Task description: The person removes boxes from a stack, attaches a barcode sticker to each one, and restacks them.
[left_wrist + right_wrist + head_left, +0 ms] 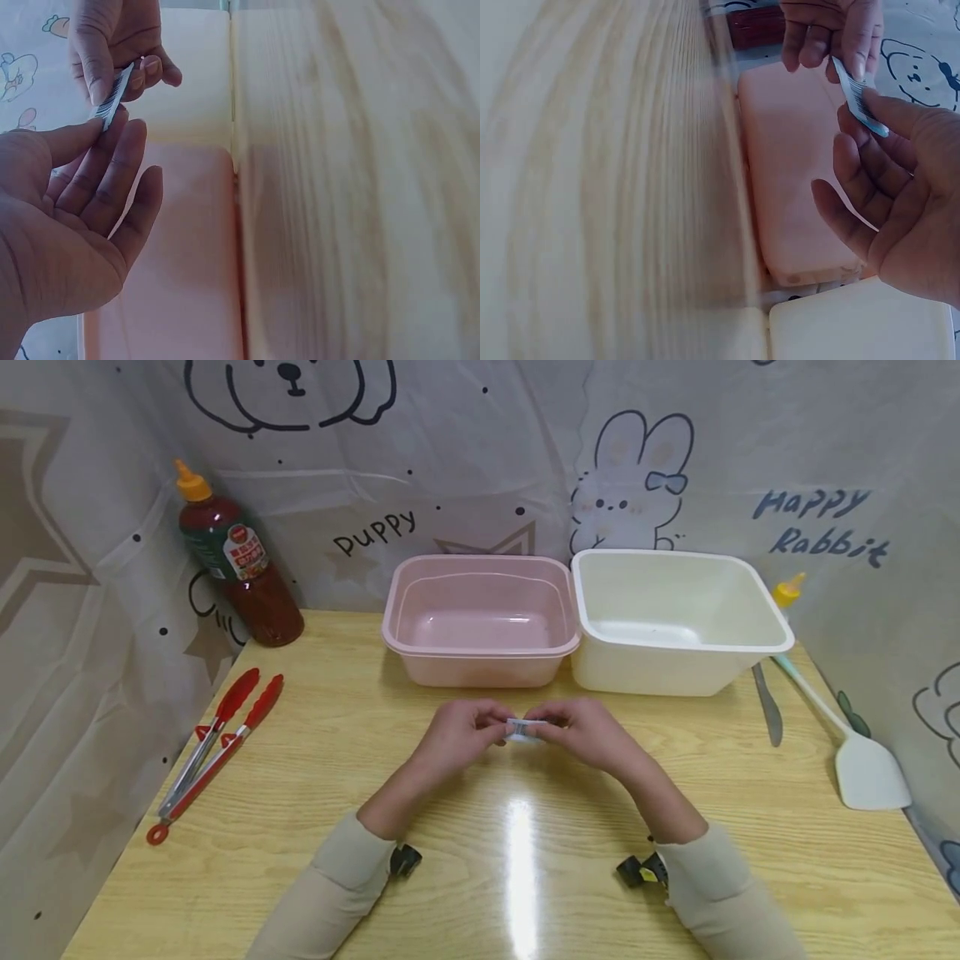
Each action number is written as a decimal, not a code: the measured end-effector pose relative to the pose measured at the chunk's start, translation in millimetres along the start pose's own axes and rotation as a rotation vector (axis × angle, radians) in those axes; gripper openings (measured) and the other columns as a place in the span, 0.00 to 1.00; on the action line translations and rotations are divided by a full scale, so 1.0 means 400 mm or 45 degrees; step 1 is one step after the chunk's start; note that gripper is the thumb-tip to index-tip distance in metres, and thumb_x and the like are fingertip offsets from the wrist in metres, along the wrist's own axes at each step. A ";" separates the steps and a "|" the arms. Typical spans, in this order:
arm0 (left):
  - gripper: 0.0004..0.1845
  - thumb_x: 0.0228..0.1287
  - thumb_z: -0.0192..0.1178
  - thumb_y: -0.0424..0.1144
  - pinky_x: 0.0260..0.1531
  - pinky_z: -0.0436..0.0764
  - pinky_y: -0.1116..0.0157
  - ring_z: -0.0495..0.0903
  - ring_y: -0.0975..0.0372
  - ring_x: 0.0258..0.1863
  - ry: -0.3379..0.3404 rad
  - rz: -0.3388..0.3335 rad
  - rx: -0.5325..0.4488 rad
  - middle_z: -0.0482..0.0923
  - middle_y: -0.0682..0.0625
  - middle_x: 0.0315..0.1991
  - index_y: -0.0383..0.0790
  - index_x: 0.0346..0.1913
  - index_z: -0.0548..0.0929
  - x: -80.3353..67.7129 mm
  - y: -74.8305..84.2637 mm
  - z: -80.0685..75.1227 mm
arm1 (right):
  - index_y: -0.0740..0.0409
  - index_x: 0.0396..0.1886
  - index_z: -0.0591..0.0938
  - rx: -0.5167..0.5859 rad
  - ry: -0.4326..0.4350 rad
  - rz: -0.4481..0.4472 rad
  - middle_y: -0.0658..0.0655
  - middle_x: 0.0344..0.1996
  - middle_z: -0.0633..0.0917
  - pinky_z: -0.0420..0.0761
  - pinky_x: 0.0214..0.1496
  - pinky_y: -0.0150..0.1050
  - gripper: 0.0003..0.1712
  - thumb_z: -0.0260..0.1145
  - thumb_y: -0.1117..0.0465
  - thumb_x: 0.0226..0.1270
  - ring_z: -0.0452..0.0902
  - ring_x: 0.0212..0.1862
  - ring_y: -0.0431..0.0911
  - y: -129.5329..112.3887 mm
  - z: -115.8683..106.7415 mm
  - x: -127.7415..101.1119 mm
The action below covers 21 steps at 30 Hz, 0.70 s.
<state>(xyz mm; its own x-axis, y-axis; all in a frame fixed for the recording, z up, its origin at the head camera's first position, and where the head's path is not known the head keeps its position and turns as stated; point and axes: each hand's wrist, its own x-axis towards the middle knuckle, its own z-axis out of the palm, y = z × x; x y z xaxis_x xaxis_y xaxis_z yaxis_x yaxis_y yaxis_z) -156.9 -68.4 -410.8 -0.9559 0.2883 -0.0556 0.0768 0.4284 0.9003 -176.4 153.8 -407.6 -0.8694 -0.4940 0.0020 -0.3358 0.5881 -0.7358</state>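
Both hands meet just above the middle of the pale wooden table [300, 793], right in front of the two tubs. The left hand [457, 735] and the right hand [588, 733] share one small white barcode sticker [525, 729], each pinching an end of it between thumb and fingertip. On the left wrist view the sticker [112, 94] stands almost on edge, its black bars plain to see, the left fingers [112, 169] fairly straight beneath it with the tip of the forefinger against its lower end. The right wrist view shows the same strip [859, 101] held from above by the other hand and from below by the right thumb and forefinger; the rest of the right fingers [855, 187] curl loosely, holding nothing.

Behind the hands sit the pink rectangular plastic tub [480, 618] and, touching its side, the white rectangular plastic tub [675, 618]. Off left lie red-tipped metal tongs [213, 747] and a dark sauce bottle with an orange cap [236, 560]. Off right, a white spatula [862, 760].
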 end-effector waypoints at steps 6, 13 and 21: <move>0.03 0.66 0.68 0.37 0.29 0.82 0.67 0.89 0.50 0.35 0.000 -0.023 -0.003 0.89 0.51 0.32 0.41 0.39 0.89 0.003 -0.004 -0.007 | 0.52 0.43 0.90 0.070 0.070 -0.012 0.51 0.39 0.91 0.84 0.45 0.40 0.07 0.69 0.58 0.70 0.85 0.43 0.44 -0.001 0.010 0.002; 0.05 0.67 0.67 0.40 0.29 0.80 0.68 0.88 0.52 0.36 0.012 -0.026 0.051 0.88 0.52 0.30 0.43 0.37 0.89 0.007 -0.002 -0.014 | 0.51 0.47 0.90 0.072 0.124 -0.077 0.51 0.43 0.92 0.85 0.44 0.37 0.09 0.69 0.58 0.71 0.87 0.45 0.44 0.000 0.013 0.004; 0.06 0.67 0.68 0.40 0.26 0.76 0.70 0.82 0.62 0.27 0.059 0.001 0.132 0.87 0.54 0.26 0.42 0.35 0.90 -0.001 -0.007 -0.008 | 0.53 0.44 0.91 0.085 0.217 -0.095 0.53 0.41 0.92 0.84 0.40 0.33 0.08 0.70 0.62 0.68 0.87 0.42 0.45 0.002 0.027 0.002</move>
<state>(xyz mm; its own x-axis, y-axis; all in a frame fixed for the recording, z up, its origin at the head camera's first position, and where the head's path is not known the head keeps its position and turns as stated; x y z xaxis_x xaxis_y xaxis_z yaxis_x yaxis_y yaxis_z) -157.7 -72.3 -411.9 -0.9677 0.2498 -0.0327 0.1043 0.5154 0.8506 -173.4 147.2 -415.6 -0.8938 -0.4156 0.1686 -0.3817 0.5076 -0.7724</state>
